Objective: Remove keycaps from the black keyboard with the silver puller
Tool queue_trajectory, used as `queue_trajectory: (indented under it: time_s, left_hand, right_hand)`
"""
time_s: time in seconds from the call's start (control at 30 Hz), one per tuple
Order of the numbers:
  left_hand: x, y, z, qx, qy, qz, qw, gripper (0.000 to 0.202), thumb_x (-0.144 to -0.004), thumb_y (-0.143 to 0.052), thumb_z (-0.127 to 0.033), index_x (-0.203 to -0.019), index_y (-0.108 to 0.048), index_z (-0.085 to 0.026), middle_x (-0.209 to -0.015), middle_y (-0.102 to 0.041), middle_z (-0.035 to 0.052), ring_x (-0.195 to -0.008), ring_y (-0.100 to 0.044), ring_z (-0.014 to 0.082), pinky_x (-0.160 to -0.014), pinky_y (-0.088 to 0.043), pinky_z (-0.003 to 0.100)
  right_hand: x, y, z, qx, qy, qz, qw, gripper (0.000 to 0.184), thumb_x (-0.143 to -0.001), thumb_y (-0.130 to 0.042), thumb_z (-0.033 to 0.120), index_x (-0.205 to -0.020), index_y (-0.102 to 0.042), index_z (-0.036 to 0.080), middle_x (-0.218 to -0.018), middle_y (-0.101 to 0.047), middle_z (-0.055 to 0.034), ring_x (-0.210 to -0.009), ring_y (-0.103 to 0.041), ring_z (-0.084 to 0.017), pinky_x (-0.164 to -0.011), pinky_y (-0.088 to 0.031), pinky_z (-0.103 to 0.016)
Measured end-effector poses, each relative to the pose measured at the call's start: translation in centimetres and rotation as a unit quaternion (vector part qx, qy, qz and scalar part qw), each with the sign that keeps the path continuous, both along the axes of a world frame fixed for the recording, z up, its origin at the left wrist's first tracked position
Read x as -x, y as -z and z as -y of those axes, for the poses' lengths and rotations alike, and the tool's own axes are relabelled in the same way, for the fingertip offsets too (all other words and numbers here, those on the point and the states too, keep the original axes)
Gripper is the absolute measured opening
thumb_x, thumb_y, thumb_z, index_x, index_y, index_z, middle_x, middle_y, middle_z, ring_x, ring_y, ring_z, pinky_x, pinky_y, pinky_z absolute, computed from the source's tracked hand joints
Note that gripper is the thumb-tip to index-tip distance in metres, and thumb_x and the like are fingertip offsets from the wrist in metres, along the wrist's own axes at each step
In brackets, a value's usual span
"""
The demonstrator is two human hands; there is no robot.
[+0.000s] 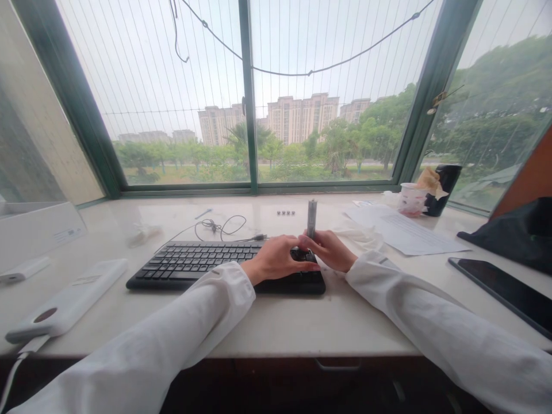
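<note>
A black keyboard [185,261] lies on the white desk. Over its right end are both of my hands. In my right hand [330,248] a slim grey stick-like tool [312,218] stands upright, gripped near its lower part between thumb and fingers. Its exact kind and its bottom end cannot be made out. My left hand [276,259] arches over the number keys, thumb stretched to the right and apart from the fingers. Its fingertips meet the right hand near the tool's base. Behind the keyboard, several small dark pieces [286,213] sit in a short row.
A thin black cable [219,227] curls behind the keyboard. To the left are a white power bank [69,299] and a white box [41,230]. On the right lie paper sheets [405,230], a phone [504,290], a cup [411,200] and a black bag [517,236].
</note>
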State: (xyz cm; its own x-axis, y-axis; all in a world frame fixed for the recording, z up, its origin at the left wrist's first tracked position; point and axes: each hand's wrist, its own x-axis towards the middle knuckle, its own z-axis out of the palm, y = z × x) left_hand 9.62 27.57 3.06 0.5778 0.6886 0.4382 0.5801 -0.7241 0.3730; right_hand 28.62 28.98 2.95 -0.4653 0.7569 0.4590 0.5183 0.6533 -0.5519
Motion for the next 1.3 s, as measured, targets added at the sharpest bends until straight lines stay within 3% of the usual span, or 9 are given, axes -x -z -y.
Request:
queue_trajectory:
  time_s: [0.43, 0.7, 1.0, 1.3]
  left_hand:
    - [0.1, 0.3, -0.3, 0.014, 0.000, 0.024, 1.000, 0.036, -0.077, -0.070, -0.057, -0.094, -0.077, -0.026, -0.094, -0.076, 0.0008, -0.085, -0.069, 0.0189, -0.083, -0.049, 0.026]
    - [-0.1, 0.3, -0.2, 0.021, -0.013, 0.014, 1.000, 0.038, -0.075, -0.071, -0.058, -0.098, -0.077, -0.028, -0.095, -0.076, 0.0004, -0.085, -0.069, 0.0201, -0.080, -0.050, 0.028]
    - [-0.2, 0.2, -0.2, -0.005, -0.006, -0.014, 1.000, 0.040, -0.077, -0.070, -0.058, -0.099, -0.075, -0.026, -0.100, -0.075, 0.0025, -0.092, -0.069, 0.0224, -0.084, -0.050, 0.030]
    - [-0.3, 0.2, 0.0, -0.055, 0.016, -0.053, 0.997, 0.035, -0.087, -0.061, -0.053, -0.101, -0.073, -0.024, -0.101, -0.074, 0.0037, -0.093, -0.069, 0.0226, -0.082, -0.050, 0.030]
  right_hand:
    - [-0.1, 0.5, -0.7, -0.056, 0.080, 0.037, 0.995, 0.052, -0.093, -0.039, 0.056, -0.065, -0.059, 0.018, -0.056, -0.055, -0.0010, -0.056, -0.049, -0.014, -0.058, -0.033, -0.027]
    - [0.0, 0.2, 0.2, -0.077, 0.037, 0.042, 0.995, 0.051, -0.095, -0.038, 0.054, -0.065, -0.057, 0.017, -0.056, -0.052, 0.0005, -0.053, -0.045, -0.011, -0.055, -0.030, -0.025]
    - [0.1, 0.3, 0.3, -0.074, 0.041, 0.038, 0.996, 0.050, -0.095, -0.038, 0.054, -0.066, -0.057, 0.018, -0.056, -0.053, 0.0000, -0.054, -0.048, -0.012, -0.055, -0.031, -0.025]
    - [0.1, 0.3, 0.3, -0.086, 0.034, 0.026, 0.995, 0.049, -0.095, -0.038, 0.052, -0.064, -0.056, 0.018, -0.056, -0.054, -0.0006, -0.052, -0.049, -0.012, -0.055, -0.033, -0.026]
